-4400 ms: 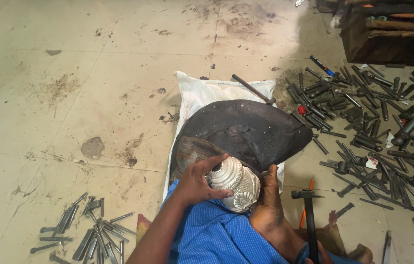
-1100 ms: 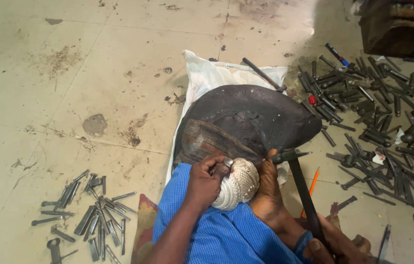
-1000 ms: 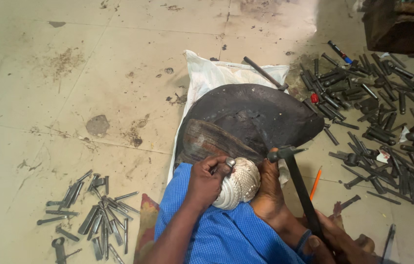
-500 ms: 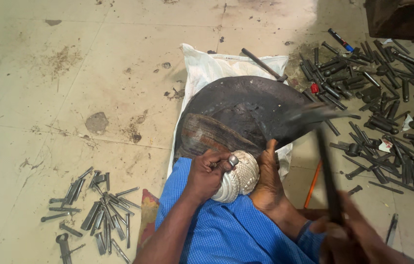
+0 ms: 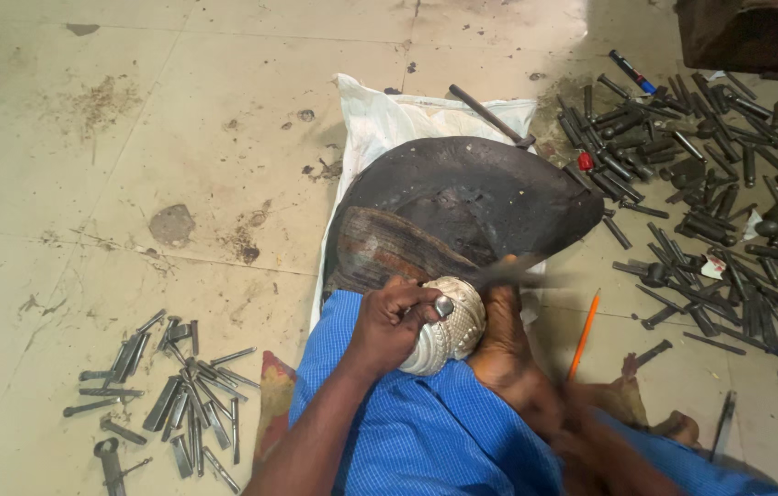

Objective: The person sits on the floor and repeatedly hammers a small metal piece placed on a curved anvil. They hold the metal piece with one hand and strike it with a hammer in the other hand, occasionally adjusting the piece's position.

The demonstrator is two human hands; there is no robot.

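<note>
Head view, looking straight down: the left hand (image 5: 391,317) is curled around a small metal punch (image 5: 443,306), pinching it against a silver embossed bowl (image 5: 449,321) that sits at the near edge of a big dark dome-shaped block (image 5: 462,202). The bowl is wedged between that hand and a bare foot (image 5: 504,344) pressing on its right side, with a blue-clothed leg (image 5: 426,432) right under it.

The right hand (image 5: 582,418) is just a blur down near the bottom right of the block, so I can't tell how it's closed. A smeared dark streak, seemingly a hammer (image 5: 508,269), hangs just over the bowl.

The block rests on a white sack (image 5: 389,115), and a dark rod (image 5: 490,117) lies across the sack's far corner. Right of the block there's a big scatter of dark steel punches (image 5: 710,184) on the tiled floor (image 5: 132,138), plus an orange pencil (image 5: 582,335) close to the foot. Left of the block, nearer the camera, a smaller pile of punches (image 5: 178,400). A dark wooden box (image 5: 747,37) sits at the far right corner; can't see what's inside.
</note>
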